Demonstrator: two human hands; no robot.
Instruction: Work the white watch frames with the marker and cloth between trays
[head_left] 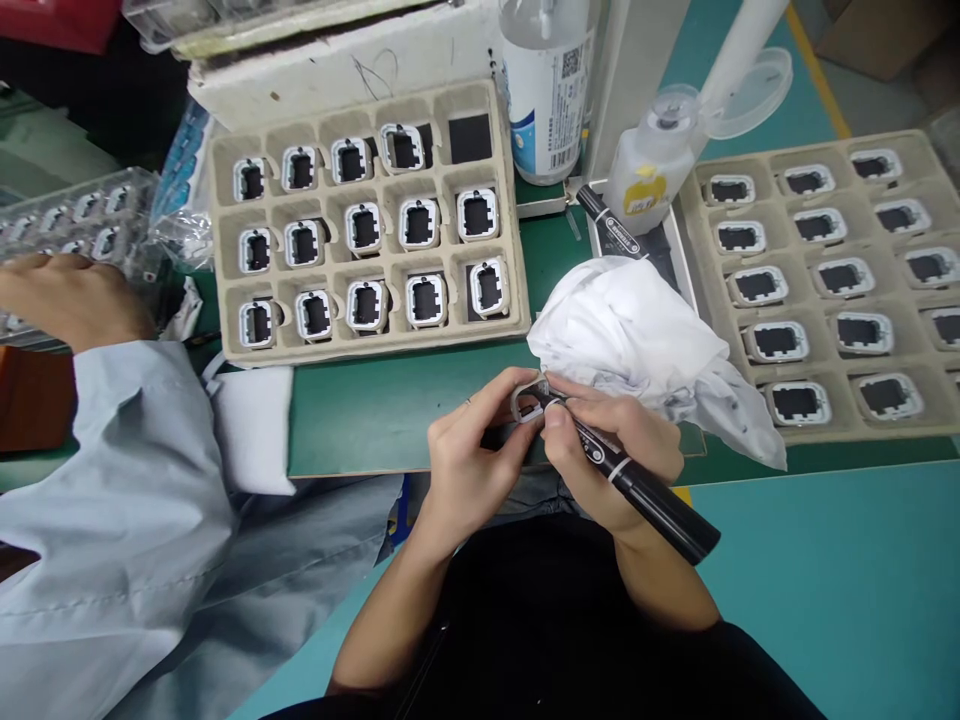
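Observation:
My left hand [476,450] pinches a small silvery frame [520,402] between thumb and fingers, near the table's front edge. In my right hand [611,445] is a black marker pen [656,500], its thick end slanting down toward me. The marker's front end reaches the frame's opening; whether the tip touches it is hidden by my fingers. Just beyond my right hand lies a crumpled white cloth [630,325]. A moulded tray [375,345] ahead to the left carries rows of similar frames, with one pocket at its far right corner holding none.
A second moulded tray [709,300] of frames sits at right. Behind the cloth stand a pump bottle [547,110], a small bottle with its lid open [651,165] and another marker [607,222]. At left, a co-worker's hand [79,300] rests over a clear plastic tray [135,195].

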